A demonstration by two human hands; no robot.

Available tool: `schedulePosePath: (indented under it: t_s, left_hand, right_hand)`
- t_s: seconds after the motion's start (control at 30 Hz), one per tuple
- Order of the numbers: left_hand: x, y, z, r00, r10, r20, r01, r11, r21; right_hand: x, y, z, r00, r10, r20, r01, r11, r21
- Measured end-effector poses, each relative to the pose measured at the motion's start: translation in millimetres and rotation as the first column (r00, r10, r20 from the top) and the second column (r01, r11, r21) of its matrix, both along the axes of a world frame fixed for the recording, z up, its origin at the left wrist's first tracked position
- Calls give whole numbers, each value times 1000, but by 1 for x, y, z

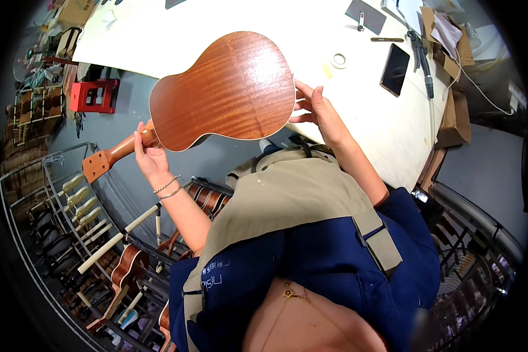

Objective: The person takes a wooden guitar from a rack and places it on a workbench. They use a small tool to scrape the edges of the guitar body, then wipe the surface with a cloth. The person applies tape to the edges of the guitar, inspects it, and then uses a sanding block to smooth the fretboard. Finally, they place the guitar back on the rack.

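A brown wooden ukulele (226, 88) is held over the near edge of the white table, its glossy back toward me. Its neck and headstock slant down to the left. My left hand (150, 157) is closed around the neck close to the body, partly hidden by it. At the rounded tail end, my right hand (320, 111) steadies the rim with its fingers, some of them running behind the body. The ukulele's front and strings are hidden.
The white table (358, 88) carries a tape roll (338, 60), a phone (395, 69) and a pen (387, 40). A red step stool (94, 95) stands left on the grey floor. Racks with several instruments (129, 267) are at lower left; a cardboard box (453, 120) is at right.
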State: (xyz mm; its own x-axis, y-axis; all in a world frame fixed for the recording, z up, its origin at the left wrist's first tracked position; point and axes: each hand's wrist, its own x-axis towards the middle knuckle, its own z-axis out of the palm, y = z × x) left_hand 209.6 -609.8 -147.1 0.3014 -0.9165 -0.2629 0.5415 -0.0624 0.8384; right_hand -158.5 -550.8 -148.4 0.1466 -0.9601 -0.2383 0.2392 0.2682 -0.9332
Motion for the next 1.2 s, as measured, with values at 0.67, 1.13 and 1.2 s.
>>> schedulePosePath:
  t_s: [0.67, 1.13, 1.2]
  left_hand:
    - [-46, 17, 43, 934, 154, 324, -113, 983, -143]
    - [-51, 26, 41, 979, -197, 42, 191, 843, -502]
    - [-53, 27, 42, 966, -256, 38, 234, 801, -551]
  right_hand:
    - [-1, 5, -37, 989, -106, 106, 90, 985, 146]
    - [-21, 13, -89, 957, -209, 203, 199, 978, 70]
    - [-23, 16, -99, 936, -242, 254, 230, 970, 77]
